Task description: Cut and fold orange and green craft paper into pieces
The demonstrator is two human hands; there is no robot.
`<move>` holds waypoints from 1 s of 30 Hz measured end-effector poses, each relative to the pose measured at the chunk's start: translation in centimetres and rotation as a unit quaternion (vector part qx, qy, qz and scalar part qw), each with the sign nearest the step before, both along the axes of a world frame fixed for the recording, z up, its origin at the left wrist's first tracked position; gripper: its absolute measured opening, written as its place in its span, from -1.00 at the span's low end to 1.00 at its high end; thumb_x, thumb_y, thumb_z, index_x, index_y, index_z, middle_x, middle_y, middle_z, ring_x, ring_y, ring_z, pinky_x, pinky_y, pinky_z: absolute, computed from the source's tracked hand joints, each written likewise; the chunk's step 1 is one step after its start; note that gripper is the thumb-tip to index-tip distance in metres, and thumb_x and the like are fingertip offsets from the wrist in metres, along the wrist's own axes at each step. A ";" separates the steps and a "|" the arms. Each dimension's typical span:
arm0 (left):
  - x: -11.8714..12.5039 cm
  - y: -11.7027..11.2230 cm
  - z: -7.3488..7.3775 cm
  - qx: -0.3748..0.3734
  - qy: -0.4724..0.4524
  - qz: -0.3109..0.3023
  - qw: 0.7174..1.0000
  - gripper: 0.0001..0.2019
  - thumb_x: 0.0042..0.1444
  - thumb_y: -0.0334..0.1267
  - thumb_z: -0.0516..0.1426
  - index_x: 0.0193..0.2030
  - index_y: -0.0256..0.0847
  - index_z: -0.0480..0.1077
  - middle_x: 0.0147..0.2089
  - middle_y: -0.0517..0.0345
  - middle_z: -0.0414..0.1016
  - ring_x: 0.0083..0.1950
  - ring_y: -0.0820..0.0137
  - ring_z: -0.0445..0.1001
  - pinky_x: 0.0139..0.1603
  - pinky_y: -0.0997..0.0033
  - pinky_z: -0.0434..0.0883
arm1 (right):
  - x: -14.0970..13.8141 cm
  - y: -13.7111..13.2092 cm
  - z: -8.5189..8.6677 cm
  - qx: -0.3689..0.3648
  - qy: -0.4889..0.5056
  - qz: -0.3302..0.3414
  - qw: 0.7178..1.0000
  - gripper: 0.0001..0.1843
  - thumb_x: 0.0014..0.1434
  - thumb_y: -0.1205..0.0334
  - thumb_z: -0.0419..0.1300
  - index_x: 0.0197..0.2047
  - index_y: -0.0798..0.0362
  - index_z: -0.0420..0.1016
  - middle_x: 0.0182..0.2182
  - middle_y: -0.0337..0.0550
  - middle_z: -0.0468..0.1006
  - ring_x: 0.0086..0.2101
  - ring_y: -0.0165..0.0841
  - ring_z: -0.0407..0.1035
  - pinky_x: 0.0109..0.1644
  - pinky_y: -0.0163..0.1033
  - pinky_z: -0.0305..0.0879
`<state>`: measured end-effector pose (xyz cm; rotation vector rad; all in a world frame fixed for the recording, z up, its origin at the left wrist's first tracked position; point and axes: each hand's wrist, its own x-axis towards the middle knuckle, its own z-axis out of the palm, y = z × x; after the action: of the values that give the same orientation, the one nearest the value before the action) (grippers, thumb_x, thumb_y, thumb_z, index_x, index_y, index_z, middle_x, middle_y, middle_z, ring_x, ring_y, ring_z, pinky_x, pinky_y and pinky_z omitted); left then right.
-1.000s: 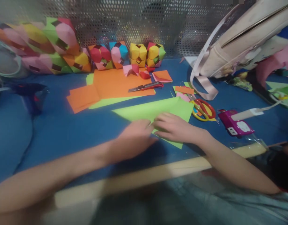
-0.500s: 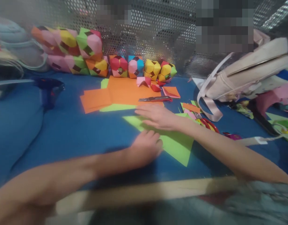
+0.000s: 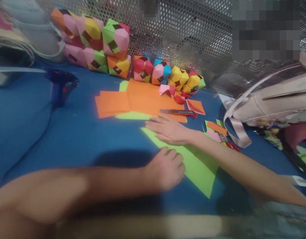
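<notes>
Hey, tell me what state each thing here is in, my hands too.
Green sheet: apparently folded, on the table
Right hand: open, flat on that sheet
Left hand: curled at its edge, grip unclear
Orange sheets: flat, overlapping
Cutter: lying on them
Glue gun: corded, on or off unclear
Scissors: partly hidden, opening unclear
Paper ornaments: assembled, some stacked

1. Lime-green paper sheet [image 3: 194,166]: plain, unmarked where visible, its near edge straight, tapering to a sharp near corner.
2. It lies flat on the blue tabletop [image 3: 80,139], slanting from upper left to lower right, its far side largely hidden.
</notes>
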<state>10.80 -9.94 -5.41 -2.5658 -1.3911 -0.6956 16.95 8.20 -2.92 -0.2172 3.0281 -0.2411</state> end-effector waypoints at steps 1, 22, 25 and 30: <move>0.0 0.0 0.0 0.001 -0.002 0.001 1.000 -0.79 0.33 -0.21 0.01 -0.24 -0.26 0.39 -0.25 0.01 0.42 -0.20 0.19 0.39 -0.22 0.15 0.24 | 0.0 0.0 -0.1 0.000 0.000 0.001 1.000 -0.35 0.46 -0.04 -0.31 0.47 0.07 0.00 0.42 -0.08 0.09 0.43 -0.28 -0.20 0.46 0.08 -0.26; -0.6 0.0 1.4 -0.045 -0.001 0.003 0.999 -0.79 0.32 -0.24 0.03 -0.27 -0.28 0.41 -0.22 -0.02 0.47 -0.16 0.18 0.44 -0.19 0.19 0.31 | -0.2 0.4 -0.6 0.013 0.037 0.022 0.999 -0.41 0.46 0.05 -0.24 0.46 0.06 0.04 0.40 -0.07 0.14 0.41 -0.26 -0.10 0.43 0.10 -0.19; -1.0 -0.1 2.0 -0.060 0.023 0.038 0.997 -0.81 0.30 -0.23 0.07 -0.28 -0.26 0.41 -0.26 0.01 0.47 -0.20 0.19 0.44 -0.23 0.21 0.32 | -0.2 0.4 -0.7 0.012 0.042 0.019 0.999 -0.41 0.46 0.05 -0.24 0.45 0.06 0.04 0.41 -0.07 0.14 0.41 -0.27 -0.10 0.44 0.09 -0.20; -1.8 0.0 3.1 -0.030 0.134 0.153 0.979 -0.81 0.21 -0.24 0.17 -0.34 -0.33 0.45 -0.33 -0.09 0.49 -0.29 0.14 0.47 -0.33 0.25 0.32 | -0.3 0.3 -0.8 0.003 0.039 0.001 0.999 -0.41 0.47 0.02 -0.26 0.45 0.02 0.05 0.40 -0.11 0.16 0.40 -0.31 -0.07 0.44 0.06 -0.19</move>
<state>9.02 -9.91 -2.35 -2.3014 -1.6779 -0.2509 16.62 8.52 -3.77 -0.2341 3.1043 -0.2296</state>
